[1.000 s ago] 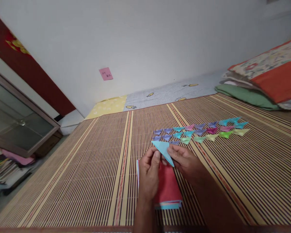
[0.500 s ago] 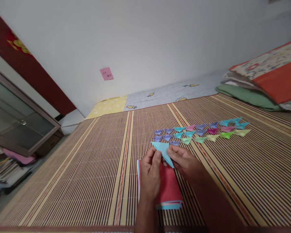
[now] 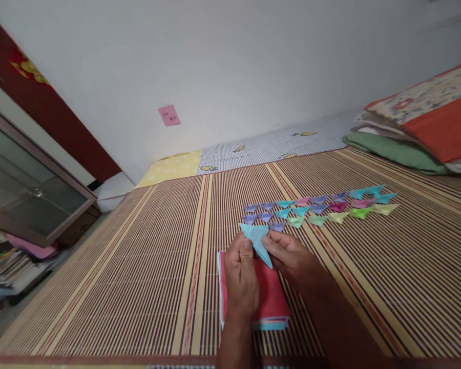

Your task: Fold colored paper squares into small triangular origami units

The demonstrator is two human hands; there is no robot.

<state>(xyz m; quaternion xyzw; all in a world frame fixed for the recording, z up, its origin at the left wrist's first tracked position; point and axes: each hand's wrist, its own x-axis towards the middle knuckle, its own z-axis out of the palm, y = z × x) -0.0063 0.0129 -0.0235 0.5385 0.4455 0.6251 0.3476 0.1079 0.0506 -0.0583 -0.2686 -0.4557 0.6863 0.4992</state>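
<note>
A light blue folded paper [image 3: 256,236], roughly triangular with a long point hanging down, is held up between both hands. My left hand [image 3: 243,277] grips its left side, thumb on the near face. On the right edge, my right hand [image 3: 292,253] pinches it with thumb and fingers. Under the hands lies a stack of paper sheets [image 3: 272,297], red on top with blue edges showing below; my left hand and wrist cover part of it. Just beyond the hands, several small folded paper shapes [image 3: 338,206] in purple, blue, pink, green and yellow stand in rows.
A striped bamboo mat [image 3: 157,266] spreads under everything. Folded bedding [image 3: 438,123] is piled at the far right. A pink note [image 3: 169,115] is stuck on the white wall. At left stand a glass-doored cabinet [image 3: 26,179] and stacked books [image 3: 7,266].
My left hand has turned slightly and shifted right over the stack. The blue paper's lower point has swung a little left, and its face looks more creased.
</note>
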